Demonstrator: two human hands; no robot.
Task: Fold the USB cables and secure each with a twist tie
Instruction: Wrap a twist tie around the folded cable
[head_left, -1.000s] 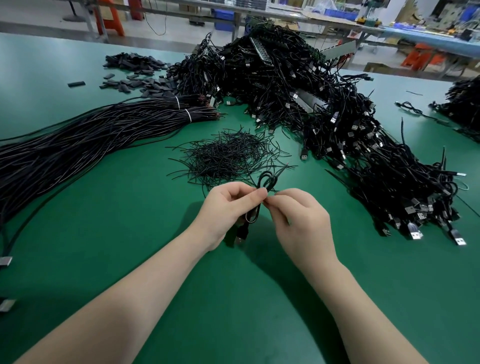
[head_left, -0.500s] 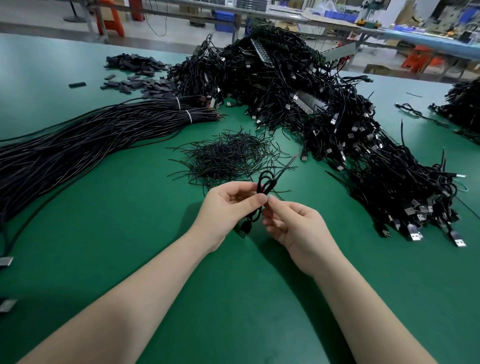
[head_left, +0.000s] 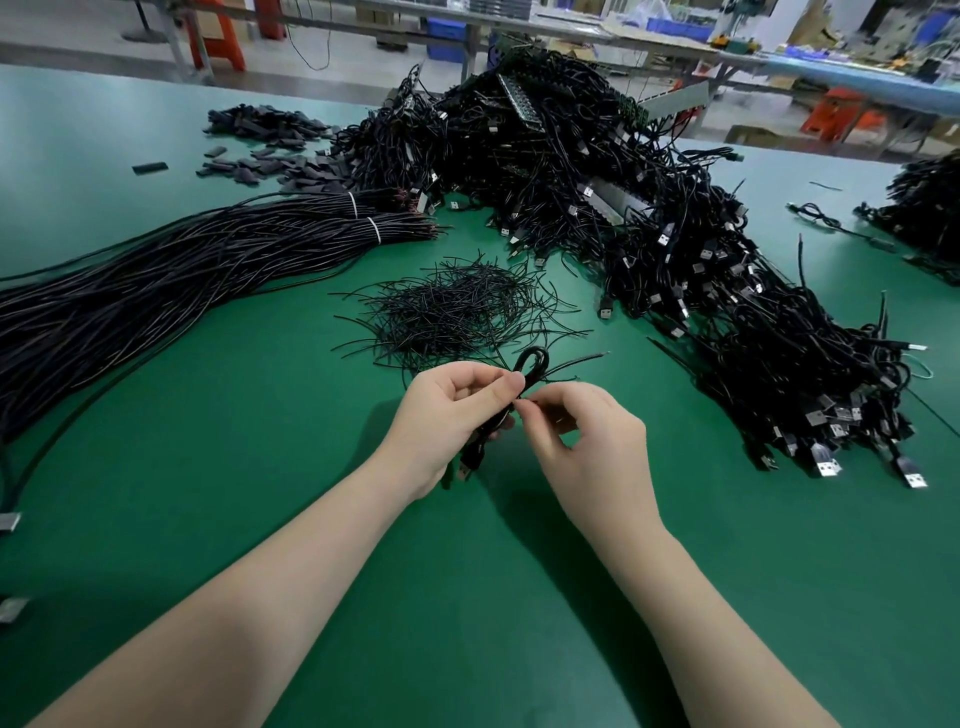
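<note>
A folded black cable (head_left: 532, 366) sits above the green table (head_left: 260, 493), near its middle, its loop poking up between the two hands. The left hand (head_left: 447, 415) grips the bundle in curled fingers; the plug (head_left: 470, 460) hangs below. The right hand (head_left: 597, 447) pinches a thin tie (head_left: 576, 359) at the bundle, its ends sticking out to the right. Bare green lies around and nearer than the hands. Just beyond is a loose heap of ties (head_left: 452, 306). Straight bundled cables (head_left: 182, 265) stretch left; a large tangled pile (head_left: 649, 234) fills the right and back. Workbenches (head_left: 571, 31) stand behind.
</note>
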